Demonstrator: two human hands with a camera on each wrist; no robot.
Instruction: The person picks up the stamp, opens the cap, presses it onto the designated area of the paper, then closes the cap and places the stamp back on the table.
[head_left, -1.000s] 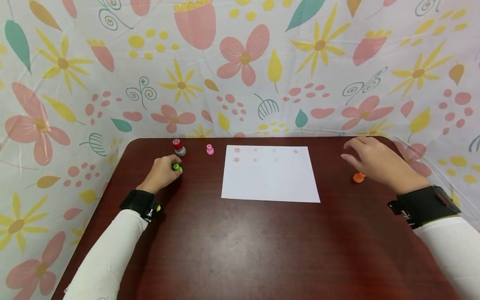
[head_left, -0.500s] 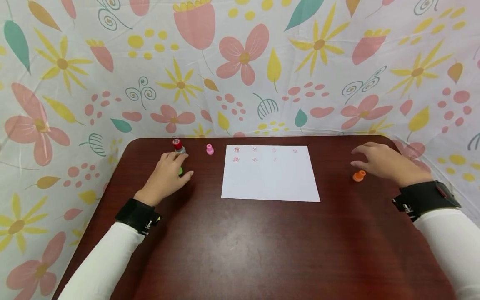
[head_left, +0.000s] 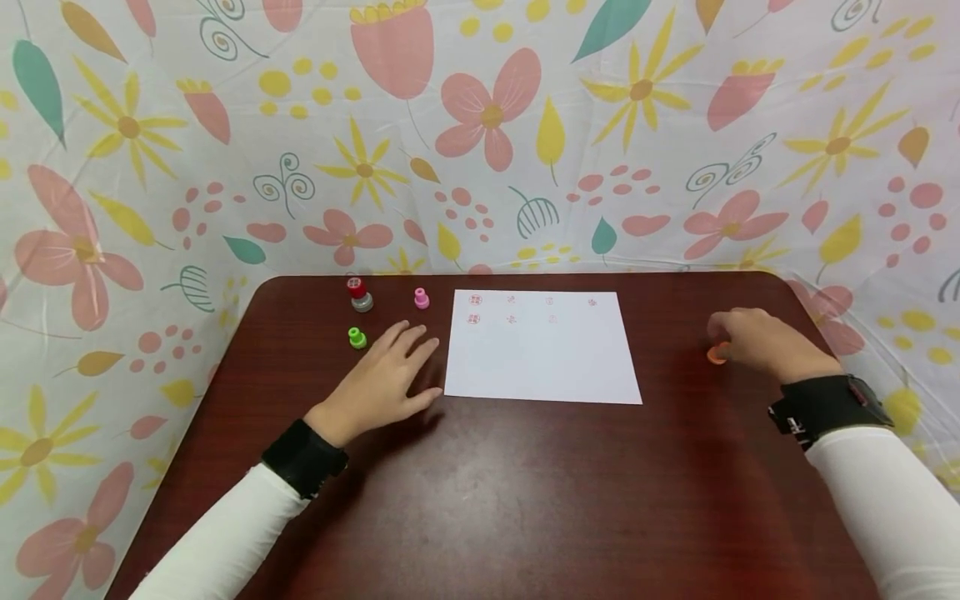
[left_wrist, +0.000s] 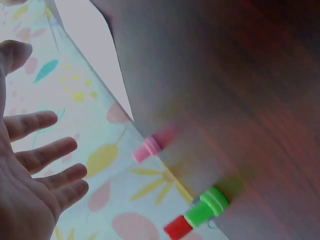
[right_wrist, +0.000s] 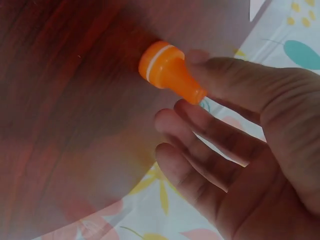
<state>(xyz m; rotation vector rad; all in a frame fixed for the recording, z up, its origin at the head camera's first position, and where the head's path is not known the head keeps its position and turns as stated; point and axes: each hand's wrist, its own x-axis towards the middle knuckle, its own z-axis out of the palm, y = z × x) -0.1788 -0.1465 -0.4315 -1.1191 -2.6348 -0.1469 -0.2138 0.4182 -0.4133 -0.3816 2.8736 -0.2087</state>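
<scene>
My right hand (head_left: 768, 343) is at the far right of the table, fingers bent around the small orange stamp (right_wrist: 167, 72). In the right wrist view the thumb lies along its handle and a fingertip sits at the other side; the base rests on the table. My left hand (head_left: 378, 385) holds nothing, its fingers spread over the table just left of the white paper (head_left: 542, 358). Behind it stand a green stamp (head_left: 357, 337), a pink stamp (head_left: 422, 298) and a red stamp with a clear base (head_left: 360, 295). Two rows of small red prints mark the paper's top.
The dark wooden table (head_left: 480, 500) ends at the back against a floral cloth (head_left: 487, 167). Black bands (head_left: 306, 458) circle both wrists.
My left hand has let go of the green stamp, leaving it standing, and moved right toward the paper. The right hand has come down from above the orange stamp onto it.
</scene>
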